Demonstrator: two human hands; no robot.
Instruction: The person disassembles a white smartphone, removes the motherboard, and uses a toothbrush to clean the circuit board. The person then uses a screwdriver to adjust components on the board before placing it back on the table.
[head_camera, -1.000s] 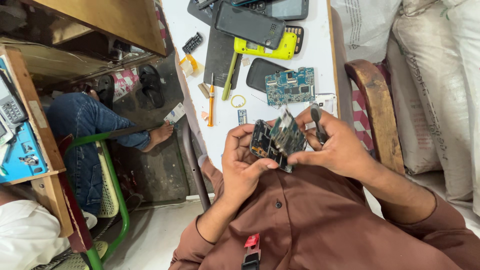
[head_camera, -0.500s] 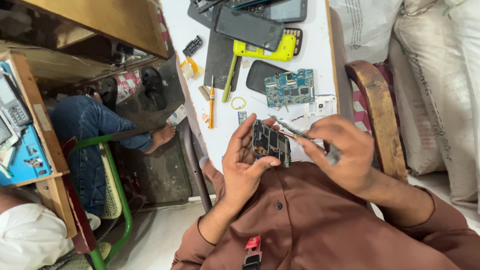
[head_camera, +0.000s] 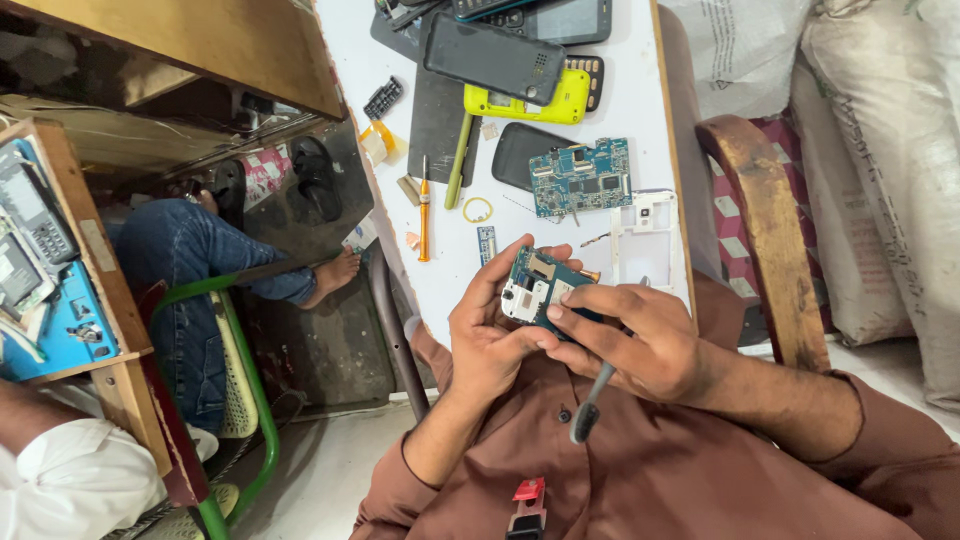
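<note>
Teal and white, the small board (head_camera: 538, 292) sits in our hands just off the near edge of the white table (head_camera: 640, 120), above our brown shirt (head_camera: 650, 480). Our left hand (head_camera: 490, 335) cups the board from below and from the side, fingers curled up behind it and the thumb lying across its lower corner, so it is closed about the board. Our right hand (head_camera: 640, 345) comes in from the other side; its fingertips press on the board's near edge, and the rest of the hand is folded around a dark-handled tool (head_camera: 590, 405), whose handle sticks out downward toward the shirt. We cannot see the tool's tip; it is hidden under the fingers.

On the table just beyond the board lie a white plastic frame (head_camera: 645, 225) and, next to it, a larger blue board (head_camera: 580, 178). A black oval cover (head_camera: 520, 155) lies partly under that blue board. Farther off are a yellow phone (head_camera: 520, 100) with a dark phone (head_camera: 495, 58) lying on top of it, an orange screwdriver (head_camera: 424, 210) and a small yellow ring (head_camera: 478, 209).

At the left, apart from us, another person's jeans leg (head_camera: 190, 290) and bare foot (head_camera: 335, 272) show beside a green chair (head_camera: 235, 400).
</note>
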